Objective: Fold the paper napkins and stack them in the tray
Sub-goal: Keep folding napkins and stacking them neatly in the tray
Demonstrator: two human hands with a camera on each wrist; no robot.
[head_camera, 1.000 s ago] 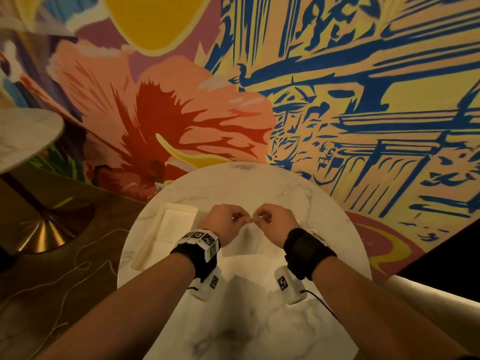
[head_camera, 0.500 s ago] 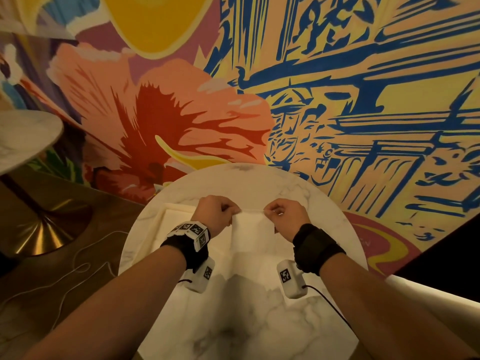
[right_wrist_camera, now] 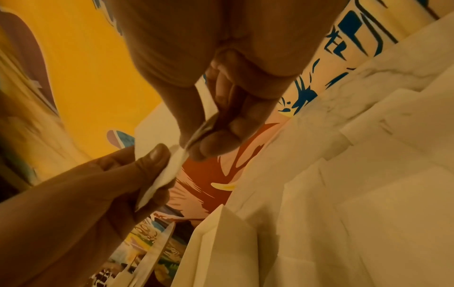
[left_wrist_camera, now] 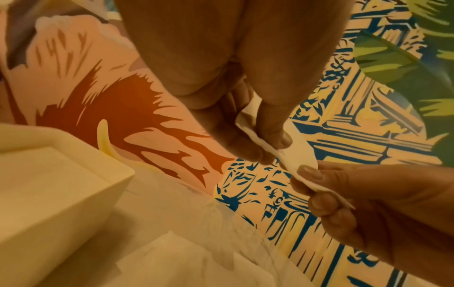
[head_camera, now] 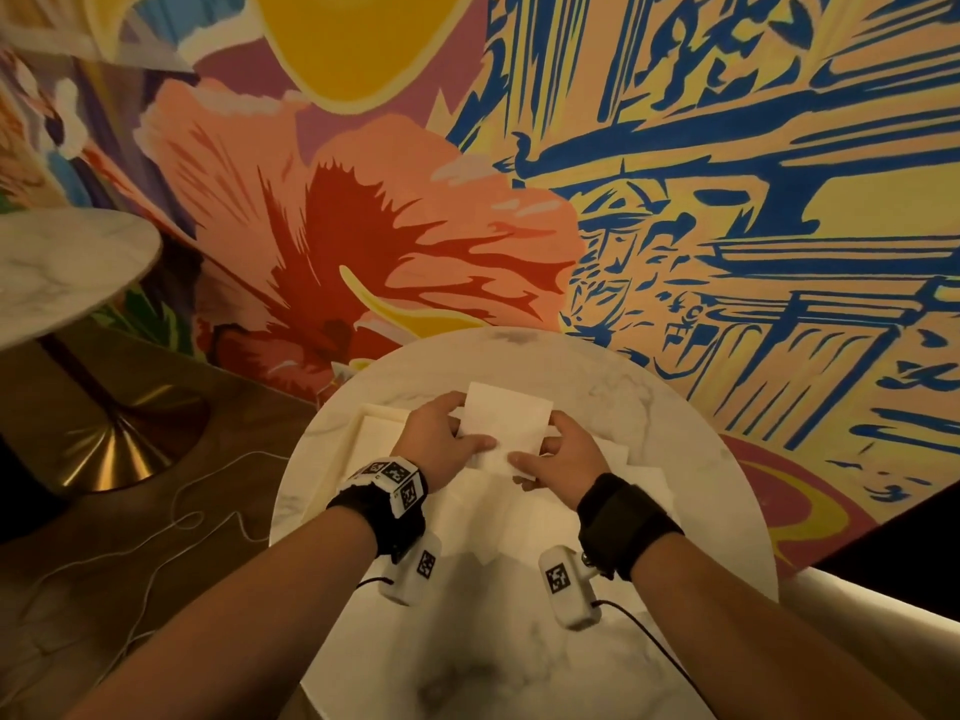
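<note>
Head view: both hands hold a folded paper napkin above the round marble surface, clear of it. The left hand pinches the napkin's left edge between thumb and fingers; the right hand pinches its right edge the same way. The cream tray sits just left of the hands, near the surface's left rim, its near part hidden by the left hand. Unfolded napkins lie spread under and right of the hands. The near part of the surface is bare, and its far edge lies close to the painted mural wall.
</note>
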